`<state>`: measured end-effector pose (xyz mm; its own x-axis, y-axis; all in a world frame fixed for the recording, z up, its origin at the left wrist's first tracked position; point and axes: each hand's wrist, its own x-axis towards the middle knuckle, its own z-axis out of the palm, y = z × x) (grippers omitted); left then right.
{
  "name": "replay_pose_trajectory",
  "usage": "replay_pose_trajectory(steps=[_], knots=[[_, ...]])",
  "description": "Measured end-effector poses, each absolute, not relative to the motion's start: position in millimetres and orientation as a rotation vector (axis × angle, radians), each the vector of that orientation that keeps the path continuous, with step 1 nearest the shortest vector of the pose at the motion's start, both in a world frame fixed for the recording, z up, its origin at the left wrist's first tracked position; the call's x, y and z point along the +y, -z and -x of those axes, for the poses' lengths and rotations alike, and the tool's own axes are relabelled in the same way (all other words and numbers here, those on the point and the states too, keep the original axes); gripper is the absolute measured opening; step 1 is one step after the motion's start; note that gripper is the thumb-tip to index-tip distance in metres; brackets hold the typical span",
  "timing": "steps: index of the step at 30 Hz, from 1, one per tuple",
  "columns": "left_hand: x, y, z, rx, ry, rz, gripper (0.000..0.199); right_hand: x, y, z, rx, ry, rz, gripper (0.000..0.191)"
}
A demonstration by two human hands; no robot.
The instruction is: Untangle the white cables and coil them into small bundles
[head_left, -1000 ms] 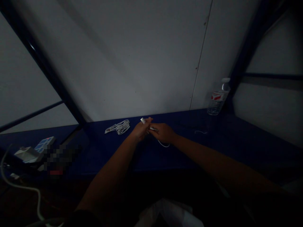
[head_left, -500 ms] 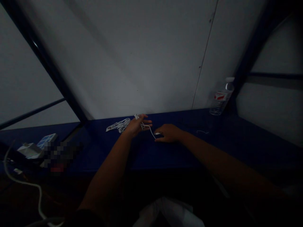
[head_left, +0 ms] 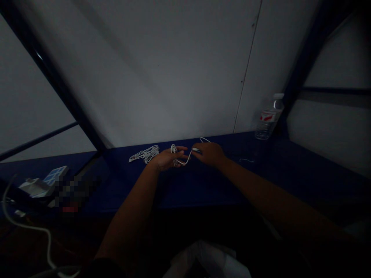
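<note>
Left hand (head_left: 167,159): is cradling a small loop of white cable (head_left: 174,150) against its fingers, apparently keeping the turns from slipping.

Right hand (head_left: 210,154): is pinching a small plug (head_left: 196,150) at the cable's end between its fingertips, apparently to keep the cable under control.

Between the hands: they are staying apart, linked only by a curving span of the cable.

Just left of the left hand: a tangled white cord bundle (head_left: 145,153) is lying on a dark blue table (head_left: 203,189).

Right of the right hand: a thin white wire (head_left: 246,160) is lying on the table, and a plastic water bottle (head_left: 269,121) with a red-and-white label is standing farther off.
</note>
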<state>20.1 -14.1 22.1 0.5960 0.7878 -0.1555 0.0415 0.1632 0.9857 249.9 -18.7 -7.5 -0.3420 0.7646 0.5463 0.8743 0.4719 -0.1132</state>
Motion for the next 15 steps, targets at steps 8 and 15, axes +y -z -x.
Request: replay_pose_trajectory(steps=[8,15], knots=[[-15.4,-14.4,-29.6,0.759,-0.568,-1.419,0.069,-10.7,9.2,-254.6,-1.975,0.136,1.204,0.036],[-9.3,-9.5,-36.2,1.082,-0.809,-1.615,0.061,-18.0,-0.2,-264.2,-1.737,-0.159,0.877,0.047]])
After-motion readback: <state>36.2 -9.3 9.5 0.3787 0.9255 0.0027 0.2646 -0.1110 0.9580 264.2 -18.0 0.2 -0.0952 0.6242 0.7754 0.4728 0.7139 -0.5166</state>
